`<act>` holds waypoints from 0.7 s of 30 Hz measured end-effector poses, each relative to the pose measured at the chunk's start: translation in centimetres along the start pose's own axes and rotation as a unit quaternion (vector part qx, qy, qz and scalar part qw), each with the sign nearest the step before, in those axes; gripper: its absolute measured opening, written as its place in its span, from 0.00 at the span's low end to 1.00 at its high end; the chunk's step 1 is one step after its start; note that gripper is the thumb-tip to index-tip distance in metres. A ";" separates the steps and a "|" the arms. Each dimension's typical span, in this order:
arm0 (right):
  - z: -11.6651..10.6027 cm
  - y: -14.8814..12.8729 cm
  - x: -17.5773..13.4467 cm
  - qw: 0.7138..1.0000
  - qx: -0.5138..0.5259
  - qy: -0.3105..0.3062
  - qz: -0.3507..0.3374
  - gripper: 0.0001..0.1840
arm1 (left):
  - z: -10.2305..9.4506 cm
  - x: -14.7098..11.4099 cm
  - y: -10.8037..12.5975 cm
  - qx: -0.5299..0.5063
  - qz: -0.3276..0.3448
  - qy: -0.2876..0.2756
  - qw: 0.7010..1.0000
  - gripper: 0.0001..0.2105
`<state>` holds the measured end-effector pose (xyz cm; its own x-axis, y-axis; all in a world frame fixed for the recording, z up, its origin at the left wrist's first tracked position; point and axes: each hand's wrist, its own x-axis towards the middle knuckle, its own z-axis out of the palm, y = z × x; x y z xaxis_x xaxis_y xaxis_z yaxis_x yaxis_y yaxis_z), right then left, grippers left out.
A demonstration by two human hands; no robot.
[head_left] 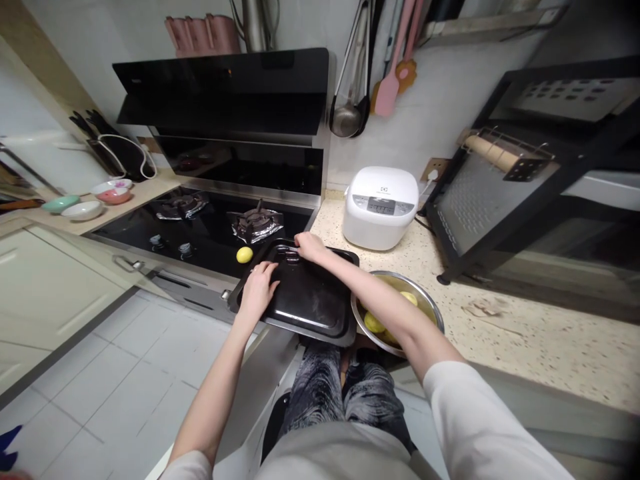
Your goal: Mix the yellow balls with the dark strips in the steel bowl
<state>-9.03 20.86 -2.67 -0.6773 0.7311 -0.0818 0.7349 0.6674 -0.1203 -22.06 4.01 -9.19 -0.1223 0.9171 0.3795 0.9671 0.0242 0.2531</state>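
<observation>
A black rectangular baking tray [310, 293] lies in front of me, across the counter's front edge and the right end of the stove. My left hand [257, 290] rests on its left side, fingers stretched out and thumb apart. At the far edge, my right hand [311, 248] has its fingers curled beside small dark glossy shapes [289, 253]; what they are, and whether the fingers hold one, I cannot make out. A yellow lemon [245, 255] sits on the stove, left of the tray. Beneath my right forearm stands a metal bowl [434, 303] with several yellow lemons [374, 323].
A white rice cooker [381, 210] stands behind the bowl. Two gas burners [257, 223] are on the black stove [215, 230], under a range hood [225, 93]. Small bowls [84, 211] sit at left. A black rack [500, 173] rises at right. Utensils [350, 120] hang on the wall.
</observation>
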 end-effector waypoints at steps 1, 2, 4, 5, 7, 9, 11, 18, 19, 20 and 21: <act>-0.1 0.8 -0.3 1.000 -0.006 -0.006 0.012 0.21 | 0.2 0.7 0.2 -0.007 0.023 -0.010 1.000 0.22; -0.1 1.5 -0.6 1.000 -0.012 -0.013 0.024 0.22 | 0.5 1.6 0.5 -0.008 0.046 -0.020 0.999 0.23; 0.0 2.6 -1.2 0.998 -0.026 -0.028 0.045 0.22 | 1.1 3.6 1.1 0.008 0.088 -0.041 0.995 0.23; 0.1 2.9 -1.6 0.997 -0.033 -0.035 0.053 0.22 | 1.4 4.7 1.4 0.024 0.100 -0.051 0.993 0.23; 0.4 3.1 -2.2 0.996 -0.049 -0.044 0.064 0.22 | 2.0 6.6 1.7 0.061 0.118 -0.080 0.988 0.21; 0.7 3.1 -2.7 0.994 -0.065 -0.045 0.071 0.23 | 2.3 8.1 1.8 0.092 0.127 -0.116 0.981 0.16; 0.9 3.2 -3.1 0.993 -0.080 -0.046 0.076 0.23 | 2.4 9.0 1.4 0.107 0.126 -0.141 0.976 0.13; 0.9 4.2 -3.9 0.993 -0.100 -0.044 0.044 0.22 | 2.2 9.3 -0.7 0.115 0.088 -0.130 0.981 0.15; 0.8 3.9 -3.9 0.994 -0.097 -0.038 0.024 0.21 | 2.2 9.2 -0.8 0.111 0.088 -0.129 0.981 0.15; 0.8 3.4 -3.8 0.995 -0.091 -0.031 -0.003 0.18 | 2.2 9.2 -0.9 0.105 0.090 -0.129 0.982 0.15; 0.8 2.7 -3.7 0.996 -0.082 -0.023 -0.036 0.15 | 2.2 9.2 -1.0 0.099 0.093 -0.130 0.982 0.16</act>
<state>-4.55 19.82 -3.45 -0.7264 0.6758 -0.1251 0.6774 0.7348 0.0358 -23.71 13.34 -7.89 0.0959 0.9831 0.1562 0.9950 -0.0992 0.0130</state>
